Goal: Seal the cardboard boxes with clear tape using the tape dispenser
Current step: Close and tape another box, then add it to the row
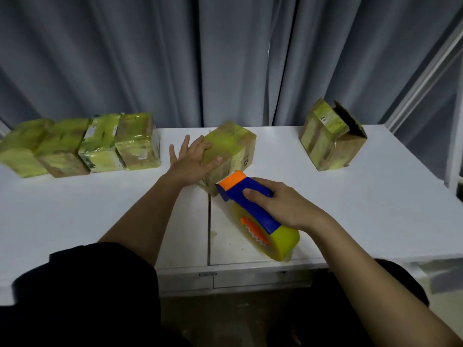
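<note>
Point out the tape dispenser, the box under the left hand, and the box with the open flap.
tape dispenser [253, 204]: head view, blue handle.
middle box [234, 144]: head view, taped top face.
open box [323, 139]: head view, taped side.

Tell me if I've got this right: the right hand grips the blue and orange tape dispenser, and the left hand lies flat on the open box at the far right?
Not quite. In the head view the left hand lies flat on the middle box, not the open box at the far right, which nobody touches. The right hand does grip the tape dispenser.
</note>
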`<state>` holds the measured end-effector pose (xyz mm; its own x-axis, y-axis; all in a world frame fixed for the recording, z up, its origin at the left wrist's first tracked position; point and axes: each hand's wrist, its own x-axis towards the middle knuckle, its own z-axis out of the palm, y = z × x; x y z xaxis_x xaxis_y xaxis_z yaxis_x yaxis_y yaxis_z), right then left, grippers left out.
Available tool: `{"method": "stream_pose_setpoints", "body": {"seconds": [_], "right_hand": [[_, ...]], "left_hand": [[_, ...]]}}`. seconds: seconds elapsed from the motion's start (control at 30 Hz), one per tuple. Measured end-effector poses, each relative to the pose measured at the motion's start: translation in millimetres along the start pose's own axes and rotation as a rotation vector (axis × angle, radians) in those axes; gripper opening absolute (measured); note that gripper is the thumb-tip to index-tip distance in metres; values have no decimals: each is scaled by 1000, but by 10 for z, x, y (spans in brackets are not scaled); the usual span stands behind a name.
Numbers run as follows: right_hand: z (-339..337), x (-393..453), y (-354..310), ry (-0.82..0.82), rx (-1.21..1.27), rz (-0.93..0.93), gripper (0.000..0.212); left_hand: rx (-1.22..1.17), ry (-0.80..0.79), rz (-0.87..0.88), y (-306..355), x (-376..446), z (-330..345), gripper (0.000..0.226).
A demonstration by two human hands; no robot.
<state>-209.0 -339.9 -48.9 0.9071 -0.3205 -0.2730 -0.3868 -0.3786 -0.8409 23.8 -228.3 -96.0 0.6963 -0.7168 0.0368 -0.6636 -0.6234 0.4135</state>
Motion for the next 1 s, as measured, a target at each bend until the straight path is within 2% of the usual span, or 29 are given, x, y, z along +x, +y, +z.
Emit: {"method": "stream_pose_setpoints", "body": {"seconds": [0.13,0.23,0.27,0.37,0.5,0.6,0.7,0.77,0.9,0.93,1.0], "right_hand": [[-53,-74,41,-38,51,64,34],[-7,-80,46,7,-69,99,58],[24,-82,52,30,-116,84,58],[88,-109,71,84,-96,39,39],[81,-71,-37,101,-231,89,48],[88,47,-185,54,-367,139,46],[89,232,-277,5,-386,175,41],[106,363,-342,-28,-382,200,39],[104,608,-467,-58,-386,237,30],[97,664,-509,-62,-404,247,26],[87,734,-610,-98,-456,257,31]], "left_hand": [[-5,-22,7,3,6,-21,66],[17,-4,-4,-5,3,14,64],[36,11,-6,1,-6,25,63],[82,68,23,66,-47,40,57],[105,78,59,117,-49,92,56],[108,11,41,111,-37,105,58],[132,-21,51,118,-51,76,59],[127,-24,71,92,-52,66,68],[177,-82,82,51,-42,48,110],[190,-80,94,50,-41,52,111],[195,-69,115,41,-32,62,108]]}}
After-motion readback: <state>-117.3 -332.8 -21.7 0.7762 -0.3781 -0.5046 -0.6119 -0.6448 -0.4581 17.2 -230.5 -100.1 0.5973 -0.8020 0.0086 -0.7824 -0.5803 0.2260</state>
